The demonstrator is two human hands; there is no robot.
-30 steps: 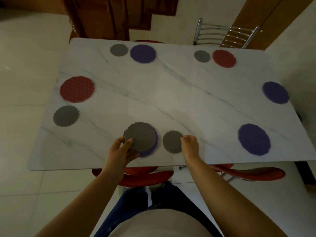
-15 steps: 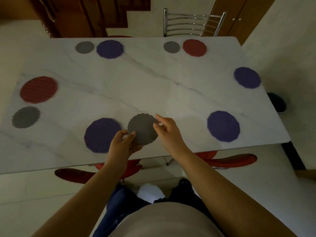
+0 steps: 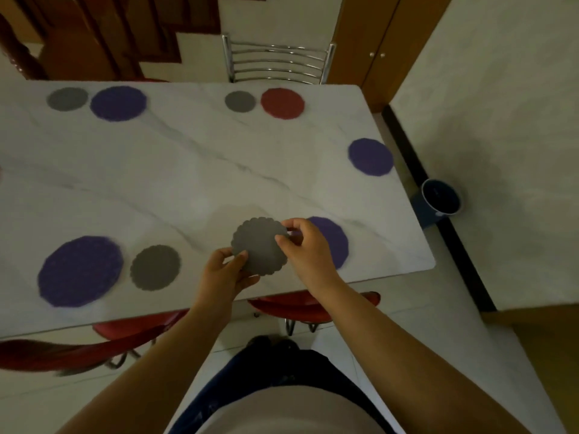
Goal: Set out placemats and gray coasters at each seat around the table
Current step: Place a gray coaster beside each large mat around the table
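Observation:
Both my hands hold a round gray coaster [image 3: 259, 245] with a scalloped edge just above the near edge of the white marble table [image 3: 200, 170]. My left hand [image 3: 228, 270] grips its lower left rim. My right hand [image 3: 305, 245] pinches its right rim and covers part of a purple placemat [image 3: 333, 242]. To the left lie another gray coaster [image 3: 155, 267] and a purple placemat [image 3: 80, 270]. Along the far edge sit a gray coaster [image 3: 67, 99] beside a purple placemat [image 3: 118, 103], and a gray coaster [image 3: 240, 101] beside a red placemat [image 3: 282, 103]. A lone purple placemat [image 3: 371, 156] lies at the right end.
Red chair seats [image 3: 313, 303] stick out under the near edge, another [image 3: 62, 349] at the lower left. A chrome-backed chair [image 3: 277, 62] stands at the far side. A dark bucket [image 3: 441, 197] sits on the floor against the right wall.
I have shifted right along the table with the gray coaster held in both hands. A gray coaster now lies beside the left purple placemat. The held coaster now hovers next to the right purple placemat.

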